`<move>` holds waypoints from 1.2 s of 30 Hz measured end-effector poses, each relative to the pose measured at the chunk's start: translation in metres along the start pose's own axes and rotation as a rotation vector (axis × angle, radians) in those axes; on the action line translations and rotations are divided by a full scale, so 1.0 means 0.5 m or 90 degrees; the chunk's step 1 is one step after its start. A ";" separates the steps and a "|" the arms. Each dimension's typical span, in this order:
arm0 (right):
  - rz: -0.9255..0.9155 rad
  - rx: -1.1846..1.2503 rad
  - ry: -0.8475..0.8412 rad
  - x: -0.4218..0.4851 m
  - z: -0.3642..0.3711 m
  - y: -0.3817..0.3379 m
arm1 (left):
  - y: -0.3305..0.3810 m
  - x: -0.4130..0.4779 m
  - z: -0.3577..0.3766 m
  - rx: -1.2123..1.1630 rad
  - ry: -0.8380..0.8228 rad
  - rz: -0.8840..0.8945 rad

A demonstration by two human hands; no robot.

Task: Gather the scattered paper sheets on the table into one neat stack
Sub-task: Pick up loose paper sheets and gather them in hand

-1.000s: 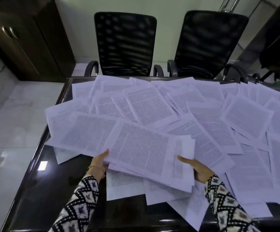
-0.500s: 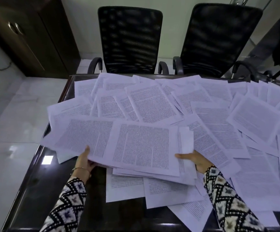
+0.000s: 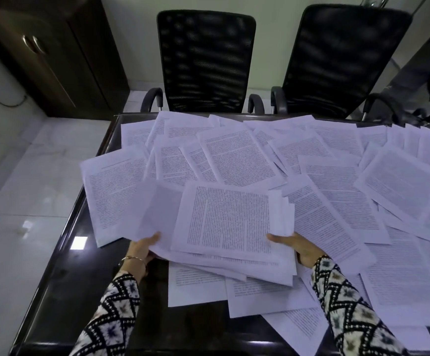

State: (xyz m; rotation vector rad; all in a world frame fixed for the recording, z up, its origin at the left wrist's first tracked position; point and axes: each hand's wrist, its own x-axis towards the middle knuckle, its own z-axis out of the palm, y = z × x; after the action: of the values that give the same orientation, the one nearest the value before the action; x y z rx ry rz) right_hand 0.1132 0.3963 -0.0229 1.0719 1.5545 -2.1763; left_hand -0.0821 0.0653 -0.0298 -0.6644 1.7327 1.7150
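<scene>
Printed white paper sheets (image 3: pixel 239 160) lie scattered and overlapping across most of the dark glossy table (image 3: pixel 62 291). In front of me a loose bundle of sheets (image 3: pixel 230 222) is raised off the table, its edges uneven. My left hand (image 3: pixel 142 249) grips the bundle's near left corner, thumb on top. My right hand (image 3: pixel 296 246) holds its near right edge, fingers partly under the paper. More sheets (image 3: pixel 195 286) lie flat beneath the bundle.
Two black mesh office chairs (image 3: pixel 206 60) (image 3: pixel 342 62) stand at the far side of the table. A dark wooden cabinet (image 3: pixel 41 52) is at the back left. White tiled floor (image 3: pixel 16 201) runs along the table's left edge.
The two hands have drawn the wide spread of sheets inward, so the left sheets now overlap the right ones in a narrower bundle. The view has shifted slightly.
</scene>
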 end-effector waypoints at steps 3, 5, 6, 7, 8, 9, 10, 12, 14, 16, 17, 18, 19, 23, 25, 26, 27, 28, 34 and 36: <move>-0.003 -0.019 -0.010 0.012 0.031 -0.001 | -0.011 -0.030 0.034 0.062 -0.034 -0.029; -0.005 -0.027 -0.011 0.010 0.027 -0.002 | -0.008 -0.032 0.018 -0.018 -0.002 -0.004; -0.007 -0.023 -0.008 0.008 0.016 -0.002 | -0.005 -0.024 -0.002 -0.040 0.028 0.022; -0.008 -0.017 0.002 0.006 0.005 -0.002 | 0.004 -0.019 -0.016 -0.035 0.051 0.051; -0.007 -0.012 0.017 0.003 0.000 -0.001 | 0.010 -0.013 -0.029 -0.019 0.068 0.074; -0.004 -0.008 0.026 0.003 0.002 0.001 | 0.011 -0.007 -0.032 0.013 0.079 0.090; -0.007 -0.001 0.029 0.005 0.011 0.004 | 0.007 -0.006 -0.027 0.064 0.083 0.101; -0.009 0.007 0.040 0.009 0.038 0.010 | -0.012 -0.012 0.000 0.195 0.110 0.131; -0.018 0.011 0.063 0.014 0.057 0.018 | -0.033 -0.033 0.030 0.257 0.164 0.138; -0.032 0.037 0.088 0.004 0.059 0.015 | -0.035 -0.061 0.038 0.268 0.198 0.151; -0.031 0.049 0.098 -0.001 0.052 0.013 | -0.033 -0.072 0.032 0.284 0.208 0.159; -0.027 0.070 0.108 -0.007 0.046 0.009 | -0.033 -0.074 0.023 0.316 0.206 0.173; -0.025 0.091 0.116 -0.011 0.043 0.008 | -0.035 -0.077 0.016 0.356 0.197 0.188; -0.041 0.055 0.140 -0.015 0.064 0.015 | -0.057 -0.084 0.028 0.524 0.150 0.244; -0.070 0.029 0.109 -0.018 0.075 0.015 | -0.057 -0.078 0.035 0.505 0.166 0.287; -0.075 0.031 0.101 -0.020 0.074 0.014 | -0.047 -0.072 0.033 0.463 0.183 0.295; -0.079 0.027 0.096 -0.026 0.070 0.010 | -0.036 -0.062 0.030 0.412 0.192 0.308; -0.089 0.026 0.093 -0.033 0.063 0.007 | -0.023 -0.056 0.026 0.368 0.181 0.318; -0.094 0.104 0.002 -0.070 0.031 0.000 | 0.044 -0.051 0.030 0.111 -0.171 0.104; -0.079 0.122 -0.024 -0.071 0.034 -0.007 | 0.046 -0.051 0.024 0.081 -0.256 0.053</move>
State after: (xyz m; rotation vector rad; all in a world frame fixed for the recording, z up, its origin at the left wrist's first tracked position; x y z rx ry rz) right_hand 0.1286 0.3753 0.0069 1.0054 1.4559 -2.4563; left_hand -0.0798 0.0767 0.0048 -0.1758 1.5812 1.6413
